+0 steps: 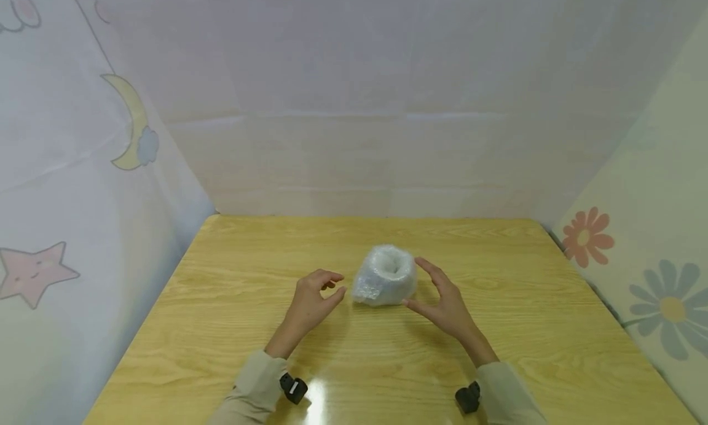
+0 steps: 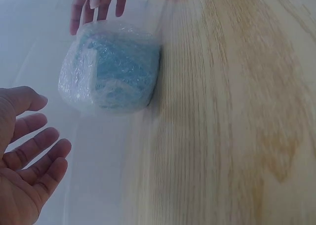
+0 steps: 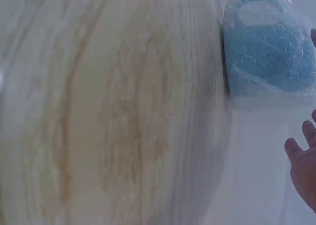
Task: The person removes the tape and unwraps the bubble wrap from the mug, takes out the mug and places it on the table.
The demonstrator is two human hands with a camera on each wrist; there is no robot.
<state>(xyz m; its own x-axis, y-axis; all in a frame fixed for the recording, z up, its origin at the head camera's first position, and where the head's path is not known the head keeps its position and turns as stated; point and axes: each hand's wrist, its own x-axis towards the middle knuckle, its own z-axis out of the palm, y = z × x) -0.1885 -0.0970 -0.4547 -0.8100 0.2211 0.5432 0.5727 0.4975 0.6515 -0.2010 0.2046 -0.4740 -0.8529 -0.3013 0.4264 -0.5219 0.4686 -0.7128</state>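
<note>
A rounded bundle in clear bubble wrap [image 1: 381, 277] sits on the wooden table, with a round hollow in its top. Through the wrap something light blue shows in the left wrist view [image 2: 121, 69] and the right wrist view [image 3: 269, 50]; its kind cannot be made out. My left hand [image 1: 315, 299] is held just left of the bundle, apart from it, fingers loosely bent around nothing. On the bundle's right side is my right hand [image 1: 445, 305], thumb and fingers spread. Its fingertips are at the wrap's edge; whether they touch is unclear.
The wooden table [image 1: 249, 247] extends around the bundle. A pale cloth backdrop [image 1: 332, 161] rises behind its far edge, and printed cloths hang along the left [image 1: 105, 228] and right [image 1: 636, 185] sides. Black wrist cameras [image 1: 294, 388] are strapped at both sleeves.
</note>
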